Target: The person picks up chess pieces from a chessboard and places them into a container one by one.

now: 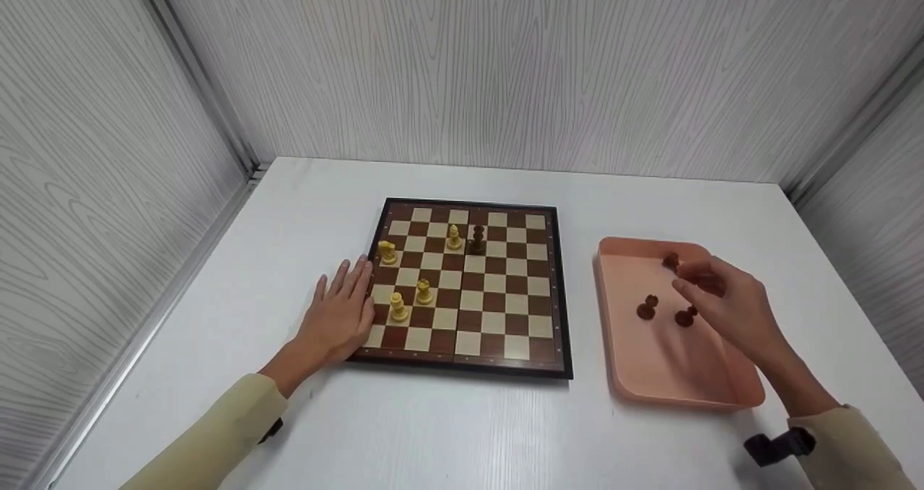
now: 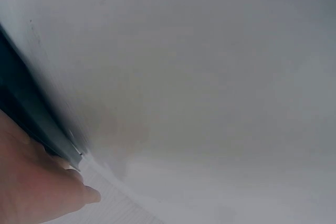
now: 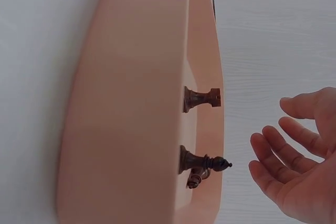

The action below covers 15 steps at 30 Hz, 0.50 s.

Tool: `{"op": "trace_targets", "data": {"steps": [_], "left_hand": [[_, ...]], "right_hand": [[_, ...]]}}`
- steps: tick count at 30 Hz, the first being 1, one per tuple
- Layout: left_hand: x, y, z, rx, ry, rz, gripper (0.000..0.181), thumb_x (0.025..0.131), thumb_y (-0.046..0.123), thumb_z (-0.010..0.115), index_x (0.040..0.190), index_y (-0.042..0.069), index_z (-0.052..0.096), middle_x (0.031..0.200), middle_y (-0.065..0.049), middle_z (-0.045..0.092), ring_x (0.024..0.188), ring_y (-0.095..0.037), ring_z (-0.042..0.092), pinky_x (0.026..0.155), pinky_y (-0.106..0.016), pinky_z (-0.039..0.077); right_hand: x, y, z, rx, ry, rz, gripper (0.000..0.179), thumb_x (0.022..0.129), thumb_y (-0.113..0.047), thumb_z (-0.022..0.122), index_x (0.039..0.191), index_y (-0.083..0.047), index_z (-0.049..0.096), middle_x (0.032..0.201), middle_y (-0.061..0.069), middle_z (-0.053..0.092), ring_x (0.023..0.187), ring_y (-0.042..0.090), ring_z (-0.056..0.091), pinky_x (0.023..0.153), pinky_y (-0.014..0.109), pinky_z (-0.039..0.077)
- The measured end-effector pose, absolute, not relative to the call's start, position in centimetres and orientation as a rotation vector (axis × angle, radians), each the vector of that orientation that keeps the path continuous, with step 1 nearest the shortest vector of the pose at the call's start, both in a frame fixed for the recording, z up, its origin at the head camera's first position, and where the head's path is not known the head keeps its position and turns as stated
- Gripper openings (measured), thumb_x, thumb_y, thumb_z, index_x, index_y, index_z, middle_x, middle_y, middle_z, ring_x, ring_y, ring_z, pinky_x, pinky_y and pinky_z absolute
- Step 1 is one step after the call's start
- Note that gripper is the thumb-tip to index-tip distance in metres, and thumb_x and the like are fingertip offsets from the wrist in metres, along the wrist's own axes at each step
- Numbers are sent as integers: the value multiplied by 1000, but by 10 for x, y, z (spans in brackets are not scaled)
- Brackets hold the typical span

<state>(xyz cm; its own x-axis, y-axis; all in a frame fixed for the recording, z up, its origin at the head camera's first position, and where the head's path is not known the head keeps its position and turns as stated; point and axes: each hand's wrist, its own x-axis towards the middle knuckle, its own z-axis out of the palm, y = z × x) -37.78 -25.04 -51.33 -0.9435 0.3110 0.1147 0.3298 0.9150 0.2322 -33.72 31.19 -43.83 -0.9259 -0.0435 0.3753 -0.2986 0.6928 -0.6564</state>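
My left hand [image 1: 336, 324] lies flat with straight fingers along the left edge of a chessboard [image 1: 462, 372], touching its dark frame. Over a pink tray [image 1: 678, 396] hovers my right hand [image 1: 736, 306], its fingers loosely bent and apart. Nothing lies between those fingers in the right wrist view. Beneath it in the tray stand a dark rook [image 3: 202, 99] and a dark bishop [image 3: 207, 162]. A third dark piece [image 1: 671, 261] is by the fingertips in the head view, apart from the hand in the right wrist view.
On the board stand a light knight [image 1: 388, 252], a light bishop [image 1: 453, 237], a tall dark piece [image 1: 477, 239], a light rook [image 1: 398, 307] and another light piece [image 1: 424, 291]. White panels [image 1: 505, 71] enclose the white table [image 1: 433, 432] at the back and sides.
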Motion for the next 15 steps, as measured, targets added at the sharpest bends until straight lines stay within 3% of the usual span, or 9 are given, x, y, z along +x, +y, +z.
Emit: {"op": "trace_targets", "data": {"steps": [3,10,15], "left_hand": [[-377,-250,-513,-496,-3005,-384,61,110,27,31,163,-1,17,170,-15,16,156,-38,10,121,-63,10],[-378,-250,-513,-493,-2995,-383,62,110,27,32,163,-1,17,170,-15,16,156,-38,10,121,-63,10],[-378,-250,-514,-494,-2991,-386,62,110,27,32,163,0,17,170,-14,16,156,-38,9,121,-63,10]], "right_hand": [[-341,306,-437,277,-2573,1073,23,97,-20,73,112,-3,70,109,12,72,98,-7,64,86,8,47],[-349,292,-439,335,-2548,1085,25,97,-17,74,117,-4,68,109,10,69,103,20,69,90,13,49],[-352,282,-439,347,-2549,1146,28,97,-16,74,122,-4,67,117,11,65,107,25,66,93,13,48]]}}
